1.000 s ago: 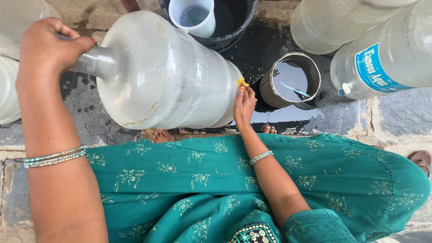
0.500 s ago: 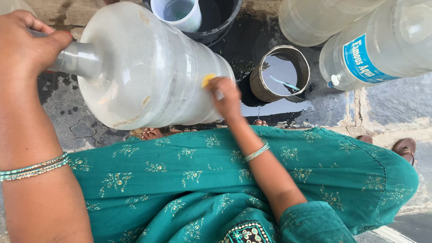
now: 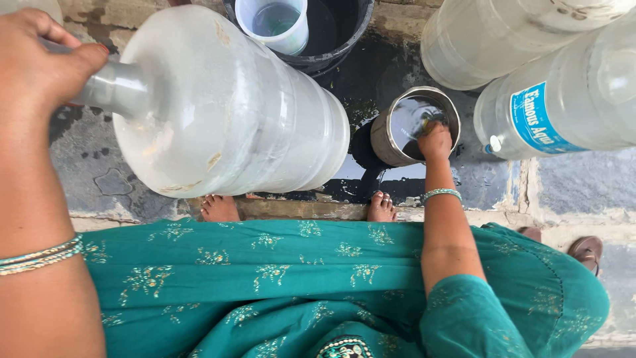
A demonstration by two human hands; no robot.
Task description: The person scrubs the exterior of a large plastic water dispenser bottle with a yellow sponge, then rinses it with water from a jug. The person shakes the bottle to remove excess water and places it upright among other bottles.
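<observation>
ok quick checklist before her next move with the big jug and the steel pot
1. Left hand wrapped round the neck of the big jug: ok.
2. Jug lifted and tipped on its side: ok.
3. Right hand reaching into the steel pot: ok.
4. What that hand holds: cannot tell, fingers hidden inside the pot.
5. Ground around the pot dry: not ok, it is wet and dark near the bare feet.
6. Pot standing upright: ok.

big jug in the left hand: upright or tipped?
Tipped. The large water jug lies on its side, the left hand gripping its neck, base pointing toward the steel pot.
</observation>
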